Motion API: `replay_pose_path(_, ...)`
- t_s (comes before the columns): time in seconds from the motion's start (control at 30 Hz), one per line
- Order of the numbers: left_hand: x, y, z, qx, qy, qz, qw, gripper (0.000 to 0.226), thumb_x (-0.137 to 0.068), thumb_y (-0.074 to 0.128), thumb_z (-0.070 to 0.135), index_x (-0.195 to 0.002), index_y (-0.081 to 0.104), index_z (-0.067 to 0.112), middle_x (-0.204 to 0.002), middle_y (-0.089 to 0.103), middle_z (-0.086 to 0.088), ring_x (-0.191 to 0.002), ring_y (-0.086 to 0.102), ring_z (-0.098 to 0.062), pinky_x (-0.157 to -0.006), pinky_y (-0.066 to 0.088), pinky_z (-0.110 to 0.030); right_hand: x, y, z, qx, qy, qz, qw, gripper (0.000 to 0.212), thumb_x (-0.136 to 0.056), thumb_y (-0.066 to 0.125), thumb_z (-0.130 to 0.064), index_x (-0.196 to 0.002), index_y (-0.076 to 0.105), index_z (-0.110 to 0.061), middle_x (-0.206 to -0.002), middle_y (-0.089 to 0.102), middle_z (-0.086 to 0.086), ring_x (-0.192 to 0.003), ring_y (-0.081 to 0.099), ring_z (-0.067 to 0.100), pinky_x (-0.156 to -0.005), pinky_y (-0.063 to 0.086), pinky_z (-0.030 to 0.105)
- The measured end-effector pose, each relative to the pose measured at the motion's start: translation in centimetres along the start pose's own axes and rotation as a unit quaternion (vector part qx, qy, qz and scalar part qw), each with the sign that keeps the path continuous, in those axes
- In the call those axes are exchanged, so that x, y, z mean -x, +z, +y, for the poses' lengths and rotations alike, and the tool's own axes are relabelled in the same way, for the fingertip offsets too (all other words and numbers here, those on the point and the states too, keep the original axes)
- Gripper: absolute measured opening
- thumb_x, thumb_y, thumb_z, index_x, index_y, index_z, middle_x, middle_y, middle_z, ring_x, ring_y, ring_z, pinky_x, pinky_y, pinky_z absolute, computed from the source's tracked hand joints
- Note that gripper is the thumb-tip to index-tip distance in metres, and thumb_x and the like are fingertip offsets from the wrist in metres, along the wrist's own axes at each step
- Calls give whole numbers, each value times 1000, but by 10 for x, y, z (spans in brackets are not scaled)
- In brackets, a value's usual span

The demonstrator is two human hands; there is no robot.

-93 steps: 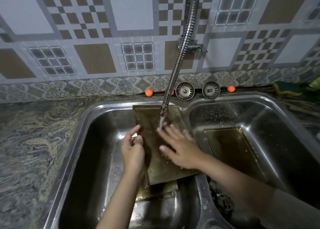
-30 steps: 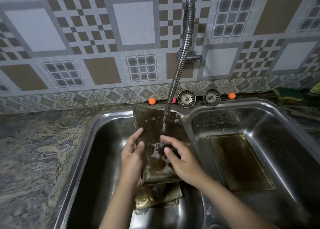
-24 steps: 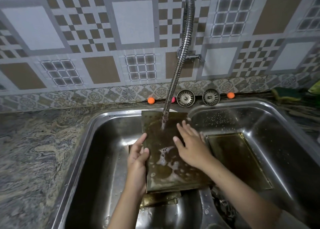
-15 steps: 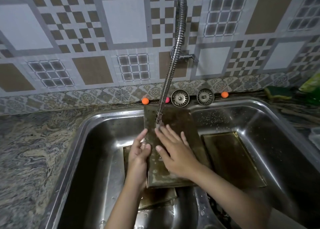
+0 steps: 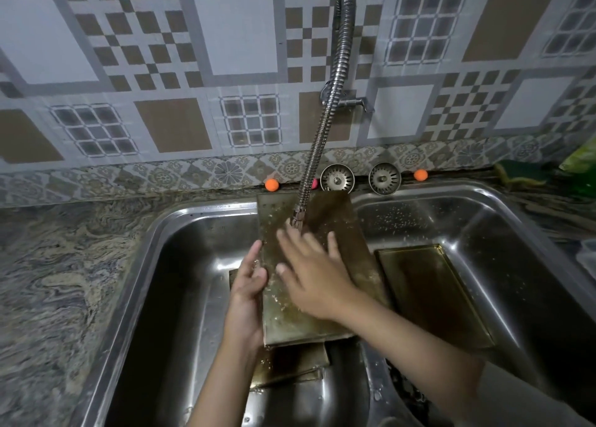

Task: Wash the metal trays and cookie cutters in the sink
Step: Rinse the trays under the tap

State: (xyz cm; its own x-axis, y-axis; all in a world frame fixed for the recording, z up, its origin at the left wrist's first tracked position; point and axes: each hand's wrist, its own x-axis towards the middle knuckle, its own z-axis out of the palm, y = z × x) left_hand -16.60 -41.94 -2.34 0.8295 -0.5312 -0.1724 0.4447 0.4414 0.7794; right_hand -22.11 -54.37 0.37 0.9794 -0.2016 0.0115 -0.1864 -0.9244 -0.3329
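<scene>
A dull brass-coloured metal tray [image 5: 348,233] leans tilted over the left basin of the steel double sink [image 5: 161,233], its far edge on the sink's back rim. My left hand [image 5: 248,281] grips the tray's left edge. My right hand [image 5: 314,275] lies flat on the tray's face with fingers spread, just under the flexible tap's nozzle [image 5: 296,220]. Beneath it, more trays [image 5: 290,362] lie stacked on the left basin's floor. Another tray [image 5: 432,294] lies flat in the right basin. No cookie cutters are visible.
Two drain strainers [image 5: 337,178] stand on the back ledge with small orange balls [image 5: 271,184] beside them. A green sponge [image 5: 519,172] lies at the back right. Marbled countertop [image 5: 58,281] spreads to the left. Tiled wall behind.
My right hand has been rubbing up and down over the tray under the water, and the soap foam seen a second ago is gone. My left hand kept its hold.
</scene>
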Motion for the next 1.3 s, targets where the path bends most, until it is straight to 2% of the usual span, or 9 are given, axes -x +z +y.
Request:
replay_pose_path(0.17,-1,-33,16,49,-13,48,998,52,-85,44,0,-132,52,20,-128,60,-12,-105,64,-24,-89,54,-43,30,11,4,7,-61,-65,996,62,-101,22,-47,-152,-6,-26,-156,-22,-11,-142,-25,5,-116,-15,45)
replay_pose_path(0.4,8,-16,-6,11,-52,-19,998,98,-33,92,26,-125,58,18,-115,68,-15,-100,66,-28,-79,56,-40,-36,1,37,16,125,-42,991,62,-101,20,-44,-154,4,-14,-160,-16,2,-146,-16,16,-111,-12,60)
replay_pose_path(0.47,3,-14,-8,24,-55,-15,998,98,-32,92,26,-124,58,18,-114,69,-11,-97,69,-23,-73,57,-32,-32,4,20,19,79,-36,996,59,-101,21,-43,-153,12,-16,-161,-6,2,-148,-10,18,-114,-10,59)
replay_pose_path(0.63,-9,-41,10,41,-25,56,997,72,-59,79,19,-128,57,21,-123,65,-8,-113,61,-25,-99,47,-42,28,21,-2,10,-99,-75,992,61,-101,24,-46,-152,-4,-28,-157,-20,-12,-143,-23,6,-114,-17,44)
replay_pose_path(0.73,-6,-54,14,63,-45,54,996,46,-86,46,1,-125,57,23,-112,71,-5,-96,69,-23,-82,57,-41,22,15,25,37,-33,-79,996,61,-101,20,-50,-149,-12,-32,-155,-24,-11,-142,-25,9,-114,-16,55)
replay_pose_path(0.87,5,-34,4,-11,-51,25,998,76,-59,79,24,-131,56,23,-133,58,-10,-125,51,-34,-106,35,-56,-24,0,42,51,101,-61,992,64,-100,20,-49,-154,2,-18,-159,-18,0,-145,-20,16,-107,-17,61)
replay_pose_path(1.03,-2,-14,0,-35,-42,35,998,51,-84,44,-4,-129,53,16,-108,71,1,-90,69,-5,-70,55,-18,-12,15,1,19,-11,-55,998,62,-101,22,-46,-154,1,-21,-161,-8,-2,-147,-12,15,-114,-12,54)
replay_pose_path(1.17,-5,-32,22,-13,-52,58,997,54,-81,46,0,-130,54,18,-111,71,-8,-95,69,-21,-84,55,-37,28,30,4,-33,-101,-58,993,60,-101,26,-45,-152,-1,-29,-157,-17,-15,-142,-22,1,-114,-16,38)
replay_pose_path(1.3,2,-26,23,-23,-65,39,997,54,-74,50,3,-125,57,20,-106,71,-11,-91,67,-26,-77,57,-40,6,24,41,-47,33,-57,997,60,-100,22,-49,-152,-1,-29,-156,-18,-9,-143,-21,9,-117,-7,54)
